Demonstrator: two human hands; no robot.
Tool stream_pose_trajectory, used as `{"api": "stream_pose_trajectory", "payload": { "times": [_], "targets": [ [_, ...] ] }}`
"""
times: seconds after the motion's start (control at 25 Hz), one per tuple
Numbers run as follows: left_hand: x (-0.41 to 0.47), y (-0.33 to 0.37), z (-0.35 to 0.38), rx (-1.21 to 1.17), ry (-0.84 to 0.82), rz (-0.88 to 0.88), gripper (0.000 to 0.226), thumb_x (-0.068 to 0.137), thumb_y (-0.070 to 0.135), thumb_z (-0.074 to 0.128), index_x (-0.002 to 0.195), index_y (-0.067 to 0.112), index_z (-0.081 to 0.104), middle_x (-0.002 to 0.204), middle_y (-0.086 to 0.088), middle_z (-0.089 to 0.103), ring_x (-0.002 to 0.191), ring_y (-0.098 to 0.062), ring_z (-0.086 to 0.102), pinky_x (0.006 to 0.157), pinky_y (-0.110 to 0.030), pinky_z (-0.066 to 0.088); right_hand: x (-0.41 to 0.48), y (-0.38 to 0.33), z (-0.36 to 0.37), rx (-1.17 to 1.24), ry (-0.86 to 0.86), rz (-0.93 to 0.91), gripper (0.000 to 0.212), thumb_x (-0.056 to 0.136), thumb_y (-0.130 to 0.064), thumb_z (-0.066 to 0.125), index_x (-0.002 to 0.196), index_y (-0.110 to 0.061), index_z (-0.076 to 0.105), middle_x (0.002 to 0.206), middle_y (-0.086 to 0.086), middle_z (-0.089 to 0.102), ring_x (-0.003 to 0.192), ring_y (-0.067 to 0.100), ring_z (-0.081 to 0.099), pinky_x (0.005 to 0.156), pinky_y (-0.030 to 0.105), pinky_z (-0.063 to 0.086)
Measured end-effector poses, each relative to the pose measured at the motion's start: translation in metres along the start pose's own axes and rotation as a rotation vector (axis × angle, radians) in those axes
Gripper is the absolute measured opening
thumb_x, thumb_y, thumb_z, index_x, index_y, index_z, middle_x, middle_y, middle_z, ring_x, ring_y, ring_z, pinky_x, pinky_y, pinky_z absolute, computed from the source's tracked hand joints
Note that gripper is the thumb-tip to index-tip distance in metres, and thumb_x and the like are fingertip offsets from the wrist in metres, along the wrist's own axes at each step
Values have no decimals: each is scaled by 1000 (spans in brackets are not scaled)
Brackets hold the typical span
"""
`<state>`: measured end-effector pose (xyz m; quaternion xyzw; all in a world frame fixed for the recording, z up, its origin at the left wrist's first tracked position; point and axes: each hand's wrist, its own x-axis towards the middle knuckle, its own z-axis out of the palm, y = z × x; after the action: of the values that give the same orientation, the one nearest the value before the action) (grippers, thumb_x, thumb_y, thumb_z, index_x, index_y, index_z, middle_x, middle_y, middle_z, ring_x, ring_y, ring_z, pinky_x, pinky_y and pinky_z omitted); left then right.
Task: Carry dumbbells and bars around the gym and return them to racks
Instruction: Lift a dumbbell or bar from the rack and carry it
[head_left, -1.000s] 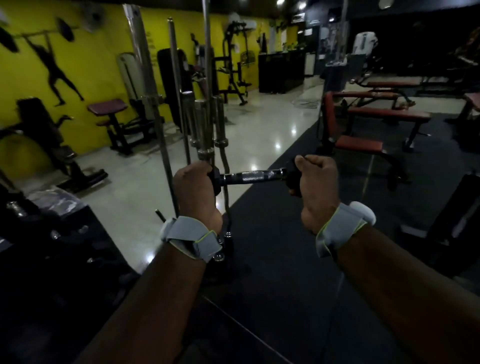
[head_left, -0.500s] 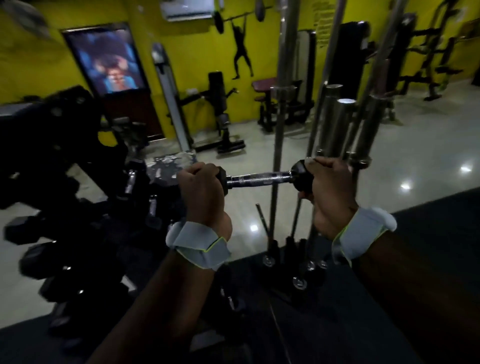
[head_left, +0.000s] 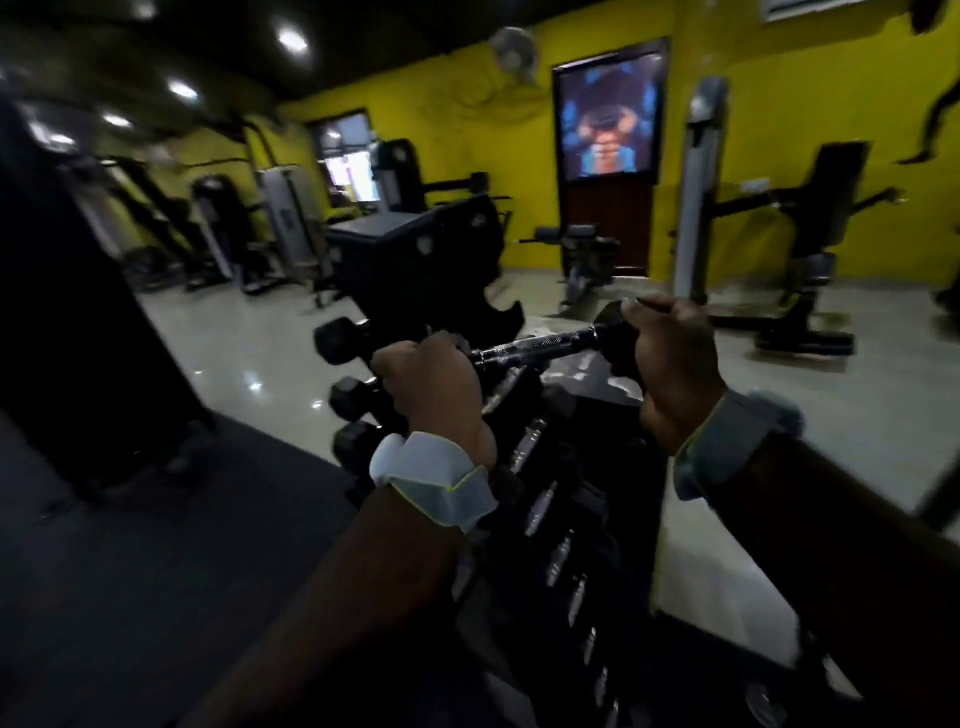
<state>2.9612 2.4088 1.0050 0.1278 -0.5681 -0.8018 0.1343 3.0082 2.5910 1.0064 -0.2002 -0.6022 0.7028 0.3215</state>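
Yellow-walled gym hall, dimly lit, with a glossy pale floor (head_left: 270, 353), a dark rubber mat (head_left: 156, 545) at lower left and weight machines along the far wall. The view is motion-blurred and fine detail is unreliable.

Item in hand: one dumbbell (head_left: 535, 349) with a knurled chrome handle, held out in front of the person, its right end slightly higher than its left. The left hand (head_left: 431, 389) is closed over the left end. The right hand (head_left: 670, 364) is wrapped round the black right head. The fingers of both hands are curled tight on the weight, with bare handle showing between them. A grey wristband (head_left: 436, 483) sits on each wrist.

Directly below and beyond the hands stands the dumbbell rack (head_left: 623, 519), dark and loaded. Hex heads (head_left: 332, 338) project at its left side, and a row of chrome handles runs toward the bottom of the frame. The held dumbbell is above the rack and, as far as can be told, not touching it.

Assessment: the carry appears finished, and the step in hand is returning the dumbbell to the rack. The next move calls for a vacant cradle, though none can be made out in the shadow. The weight should then be lowered two-handed, its handle in line with its neighbours and both heads seated before the fingers release. Fingers caught between adjacent heads are the main hazard.
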Motion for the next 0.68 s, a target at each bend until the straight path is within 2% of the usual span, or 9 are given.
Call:
{"api": "stream_pose_trajectory", "payload": {
  "times": [0.08, 0.12, 0.24, 0.28, 0.36, 0.48, 0.56, 0.64, 0.68],
  "targets": [
    [-15, 35, 1, 12, 132, 50, 37, 58, 21, 66, 85, 22, 40, 119, -25, 63, 106, -49, 65, 92, -64, 55, 26, -6, 29, 3, -101, -9, 37, 62, -46, 66, 91, -23, 67, 102, 14, 74, 94, 42, 73, 75, 53, 61],
    [-17, 44, 6, 30, 176, 96, 36, 62, 18, 67, 85, 20, 39, 119, -26, 63, 104, -48, 64, 92, -58, 55, 40, -9, 41, -15, -158, 4, 40, 58, -50, 66, 89, -24, 67, 102, 11, 74, 96, 40, 72, 82, 56, 60],
    [-14, 42, 27, 117, 283, 155, 25, 90, 9, 65, 98, 8, 41, 116, -31, 60, 115, -51, 60, 84, -48, 48, 80, -7, 66, -73, -293, -48, 52, 57, -58, 60, 97, -25, 66, 103, 7, 73, 95, 36, 71, 86, 60, 58],
    [-12, 35, 36, 104, 337, 147, 23, 95, 8, 62, 102, 8, 41, 114, -27, 57, 119, -49, 59, 82, -43, 43, 97, -4, 71, -82, -308, -58, 53, 58, -60, 57, 99, -27, 65, 103, 8, 73, 95, 38, 71, 86, 62, 58],
    [-14, 30, 50, 129, 426, 97, 24, 98, 10, 59, 110, 9, 39, 126, -21, 54, 126, -41, 55, 84, -36, 37, 115, -1, 82, -121, -337, -54, 49, 63, -60, 56, 101, -32, 64, 109, 10, 73, 100, 42, 70, 88, 63, 57],
    [-21, 26, 63, 227, 505, 64, 22, 100, 14, 54, 110, 12, 33, 144, -23, 48, 132, -42, 49, 90, -38, 35, 130, 4, 95, -152, -434, -32, 35, 78, -47, 55, 107, -30, 64, 111, 9, 72, 101, 40, 69, 88, 59, 58],
    [-22, 27, 67, 306, 566, 62, 20, 102, 13, 50, 115, 8, 37, 149, -23, 44, 136, -41, 45, 93, -36, 33, 139, 13, 105, -181, -502, -13, 38, 83, -46, 53, 112, -26, 67, 106, 7, 71, 97, 38, 69, 86, 56, 59],
    [-16, 28, 68, 367, 581, 80, 36, 102, 13, 49, 134, -3, 43, 149, -27, 44, 137, -43, 44, 107, -42, 36, 156, 32, 120, -227, -584, -31, 46, 84, -50, 50, 114, -22, 68, 103, 9, 71, 98, 41, 69, 86, 55, 59],
    [-14, 30, 67, 376, 592, 93, 38, 101, 12, 49, 136, -2, 43, 150, -27, 43, 138, -44, 43, 110, -44, 35, 161, 41, 125, -245, -599, -37, 51, 81, -53, 49, 114, -20, 69, 103, 11, 71, 100, 43, 68, 87, 54, 59]
  ]
}}
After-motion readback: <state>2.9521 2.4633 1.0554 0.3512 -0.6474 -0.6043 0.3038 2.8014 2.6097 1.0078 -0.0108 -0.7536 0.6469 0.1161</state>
